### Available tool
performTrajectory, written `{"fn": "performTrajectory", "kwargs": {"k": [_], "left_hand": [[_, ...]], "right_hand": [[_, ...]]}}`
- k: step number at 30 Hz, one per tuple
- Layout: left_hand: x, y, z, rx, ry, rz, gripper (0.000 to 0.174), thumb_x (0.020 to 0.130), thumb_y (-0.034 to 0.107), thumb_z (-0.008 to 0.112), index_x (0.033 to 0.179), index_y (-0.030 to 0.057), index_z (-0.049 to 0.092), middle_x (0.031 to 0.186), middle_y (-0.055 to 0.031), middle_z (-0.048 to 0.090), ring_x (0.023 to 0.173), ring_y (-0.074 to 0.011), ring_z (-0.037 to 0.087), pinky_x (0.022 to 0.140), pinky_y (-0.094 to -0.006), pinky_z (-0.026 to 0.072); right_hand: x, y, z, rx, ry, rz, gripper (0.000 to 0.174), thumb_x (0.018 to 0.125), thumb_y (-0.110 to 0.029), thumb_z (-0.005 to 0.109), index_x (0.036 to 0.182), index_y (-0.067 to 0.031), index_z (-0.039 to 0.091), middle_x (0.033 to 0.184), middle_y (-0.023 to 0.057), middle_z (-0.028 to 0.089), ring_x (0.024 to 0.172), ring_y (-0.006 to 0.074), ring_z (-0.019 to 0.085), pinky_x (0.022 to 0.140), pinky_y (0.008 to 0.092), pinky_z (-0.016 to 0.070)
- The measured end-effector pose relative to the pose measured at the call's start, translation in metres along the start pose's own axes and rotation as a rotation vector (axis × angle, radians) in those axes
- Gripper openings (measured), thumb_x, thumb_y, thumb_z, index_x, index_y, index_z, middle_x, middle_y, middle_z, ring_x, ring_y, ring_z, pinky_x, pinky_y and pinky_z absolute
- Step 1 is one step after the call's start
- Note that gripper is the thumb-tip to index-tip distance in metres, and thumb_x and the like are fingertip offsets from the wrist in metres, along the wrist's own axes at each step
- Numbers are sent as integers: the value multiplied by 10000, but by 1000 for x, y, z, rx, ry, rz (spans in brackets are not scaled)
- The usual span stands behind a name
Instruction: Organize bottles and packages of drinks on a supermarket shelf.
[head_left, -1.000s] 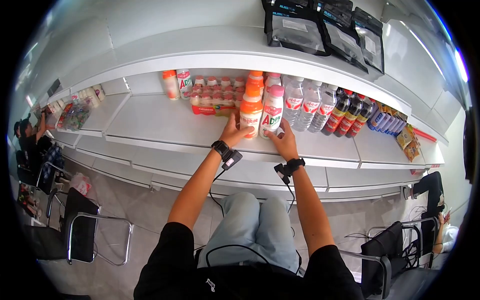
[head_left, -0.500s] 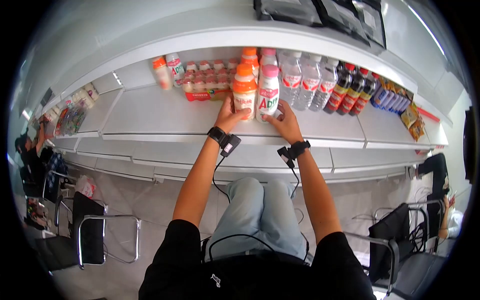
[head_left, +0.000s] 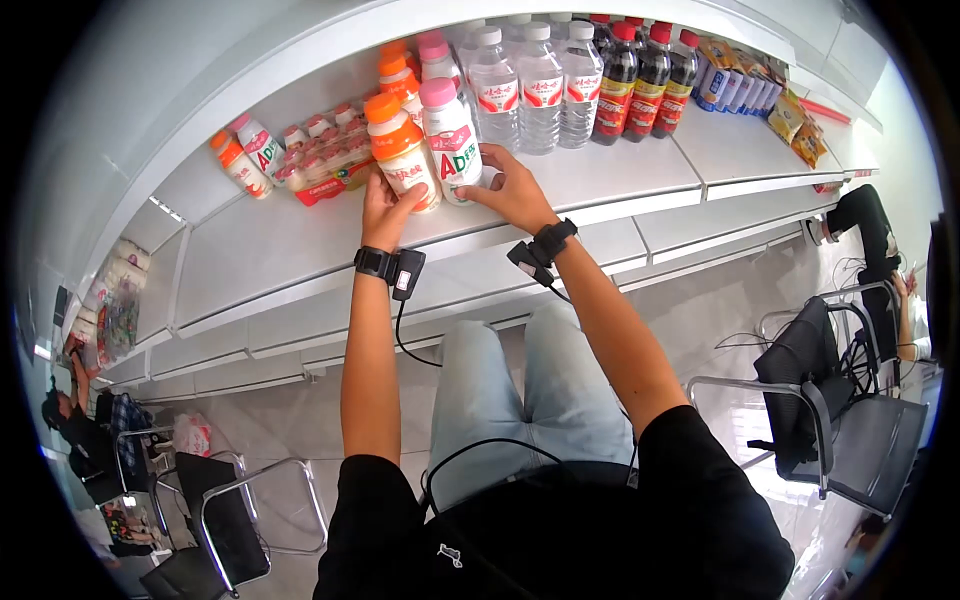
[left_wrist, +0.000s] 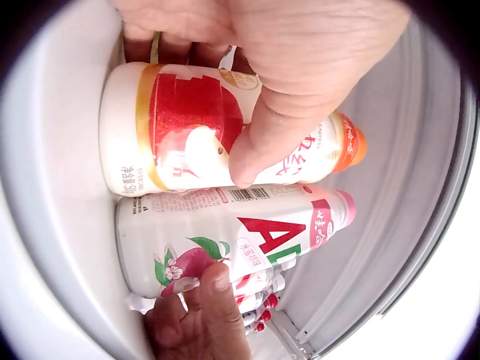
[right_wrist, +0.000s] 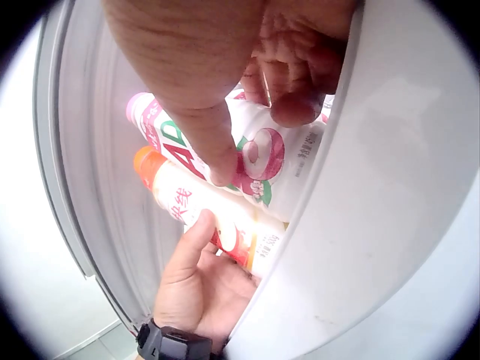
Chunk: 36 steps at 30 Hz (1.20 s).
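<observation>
Two drink bottles stand side by side near the front of the white shelf [head_left: 270,245]. My left hand [head_left: 386,218] grips the orange-capped bottle [head_left: 405,165] low down, its thumb across the label and the fingers round the outer side. The pink-capped AD milk bottle [head_left: 452,150] is held by my right hand [head_left: 518,195], thumb on the front and fingers by its right side. In the left wrist view the AD milk bottle [left_wrist: 180,232] lies right along the orange-capped bottle [left_wrist: 199,127]. Behind them stand another orange-capped bottle [head_left: 398,82] and another pink-capped bottle [head_left: 438,58].
Left of the bottles sits a pack of small drink bottles [head_left: 325,165], with two more bottles beyond it. Clear water bottles [head_left: 540,95] and dark cola bottles [head_left: 657,85] stand to the right. The upper shelf's edge [head_left: 250,85] overhangs them. Chairs [head_left: 225,520] stand behind.
The head view has turned and tilted, so the shelf slants and its contents sit higher. Both hands keep their hold on the same two bottles, which remain side by side.
</observation>
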<state>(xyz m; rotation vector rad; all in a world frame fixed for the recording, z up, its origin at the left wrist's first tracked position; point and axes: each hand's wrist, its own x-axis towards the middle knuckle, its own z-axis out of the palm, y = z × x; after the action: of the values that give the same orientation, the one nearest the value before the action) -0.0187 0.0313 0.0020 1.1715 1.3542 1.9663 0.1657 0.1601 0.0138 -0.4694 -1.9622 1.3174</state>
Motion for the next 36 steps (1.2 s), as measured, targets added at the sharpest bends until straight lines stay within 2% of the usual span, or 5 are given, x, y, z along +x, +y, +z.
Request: {"fn": "performTrajectory", "kwargs": {"k": [2, 26, 32, 33, 36], "left_hand": [[-1, 3, 2, 19, 1, 6, 633, 833, 24, 716, 1369, 36, 378, 1292, -109, 543, 1187, -202, 547, 1040, -356, 426], [-1, 4, 3, 1, 15, 12, 639, 815, 20, 737, 1351, 40, 390, 1276, -109, 551, 1164, -193, 560, 1015, -339, 449], [-1, -2, -1, 4, 28, 10, 620, 810, 24, 745, 1327, 47, 403, 1258, -95, 555, 1144, -189, 566, 992, -343, 465], [-1, -1, 1, -28, 52, 51, 633, 809, 19, 740, 1336, 44, 390, 1268, -102, 547, 1152, -196, 560, 988, -349, 468], [-2, 0, 3, -59, 63, 53, 629, 818, 6, 712, 1347, 39, 374, 1281, -100, 536, 1165, -190, 546, 993, -349, 461]], "right_hand": [[1, 0, 0, -12, -5, -2, 783, 714, -254, 861, 1355, -21, 476, 1275, 162, 609, 574, 41, 449, 541, 222, 435], [1, 3, 0, 11, -8, -33, 760, 730, -244, 849, 1353, -15, 480, 1270, 142, 607, 561, 45, 454, 536, 216, 431], [-2, 1, 0, -43, 53, -90, 710, 726, -254, 851, 1316, -18, 534, 1220, 95, 555, 742, 111, 530, 687, 260, 479], [-1, -1, -1, -27, 26, -54, 688, 720, -257, 856, 1297, -28, 560, 1195, 86, 519, 819, 133, 536, 742, 274, 479], [3, 13, 0, 3, 4, -67, 707, 713, -261, 858, 1327, -70, 566, 1149, 83, 550, 780, 143, 540, 727, 271, 491]]}}
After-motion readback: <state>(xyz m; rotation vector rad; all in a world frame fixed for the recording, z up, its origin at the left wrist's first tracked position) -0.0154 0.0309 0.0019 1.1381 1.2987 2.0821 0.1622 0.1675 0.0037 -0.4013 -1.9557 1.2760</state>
